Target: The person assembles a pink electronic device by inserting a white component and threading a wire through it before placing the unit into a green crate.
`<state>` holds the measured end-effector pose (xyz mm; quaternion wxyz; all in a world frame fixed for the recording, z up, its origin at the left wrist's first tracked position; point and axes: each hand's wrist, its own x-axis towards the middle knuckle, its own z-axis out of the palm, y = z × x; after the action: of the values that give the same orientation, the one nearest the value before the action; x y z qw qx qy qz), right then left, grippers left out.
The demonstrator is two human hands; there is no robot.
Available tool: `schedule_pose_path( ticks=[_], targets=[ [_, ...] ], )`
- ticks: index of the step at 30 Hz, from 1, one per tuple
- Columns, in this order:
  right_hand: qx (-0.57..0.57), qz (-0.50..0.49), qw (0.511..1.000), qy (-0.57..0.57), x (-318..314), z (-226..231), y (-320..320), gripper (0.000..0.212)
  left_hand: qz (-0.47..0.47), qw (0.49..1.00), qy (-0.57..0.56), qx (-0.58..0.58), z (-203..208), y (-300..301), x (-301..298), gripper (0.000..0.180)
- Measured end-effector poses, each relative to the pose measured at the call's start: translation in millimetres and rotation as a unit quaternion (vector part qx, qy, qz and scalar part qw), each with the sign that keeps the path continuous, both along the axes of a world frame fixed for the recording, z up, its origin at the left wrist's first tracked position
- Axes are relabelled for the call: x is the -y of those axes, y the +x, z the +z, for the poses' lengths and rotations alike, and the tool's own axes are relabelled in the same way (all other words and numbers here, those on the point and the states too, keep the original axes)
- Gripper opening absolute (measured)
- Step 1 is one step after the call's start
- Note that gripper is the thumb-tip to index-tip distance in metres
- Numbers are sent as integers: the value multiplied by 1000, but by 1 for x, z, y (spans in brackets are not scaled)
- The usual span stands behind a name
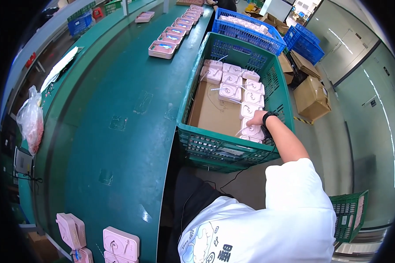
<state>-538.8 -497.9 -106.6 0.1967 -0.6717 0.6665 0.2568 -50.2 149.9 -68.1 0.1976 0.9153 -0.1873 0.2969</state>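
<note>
My right hand (pixel 256 118), with a black band at the wrist, reaches into a large green plastic crate (pixel 232 139). Its fingers are curled down onto a pink square plastic case (pixel 253 130) in the column along the crate's right side; part of that grip is hidden by the hand itself. More pink cases (pixel 230 92) lie in rows at the far and right sides of the crate, several with short white cords on top. Brown cardboard (pixel 215 116) lines the bottom. My left hand is out of sight.
A long green work table (pixel 131 114) runs along the left. Open pink shells (pixel 162 49) line its far right edge, and pink cases (pixel 120 243) lie at its near end. Behind the crate stand a blue crate (pixel 250 37) and a cardboard box (pixel 311 98). A cable trails below the crate.
</note>
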Motion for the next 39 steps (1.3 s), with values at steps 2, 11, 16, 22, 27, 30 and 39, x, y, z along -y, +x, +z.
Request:
schedule_pose_path(
  ticks=[2,11,16,22,27,30,39],
  targets=[
    [3,7,1000,-7,0,3,3,112,0,1000,2,-1,-2,1,2,77],
    [-16,-65,993,-99,-15,-36,29,144,3,1000,-7,2,-3,0,6,77],
    [28,-151,982,-106,-41,-31,55,165,0,1000,-17,-5,7,-4,8,76],
    [-19,-168,978,-121,-6,-19,30,150,7,1000,-28,-12,5,-5,12,77],
    [86,-70,988,109,-30,71,52,119,16,999,-35,-9,8,-8,10,77],
    [64,-74,984,150,-51,69,53,106,15,999,-42,-5,5,-5,10,77],
    [18,-73,964,255,-29,-1,20,90,19,999,-34,30,4,-2,13,75]
  ],
)
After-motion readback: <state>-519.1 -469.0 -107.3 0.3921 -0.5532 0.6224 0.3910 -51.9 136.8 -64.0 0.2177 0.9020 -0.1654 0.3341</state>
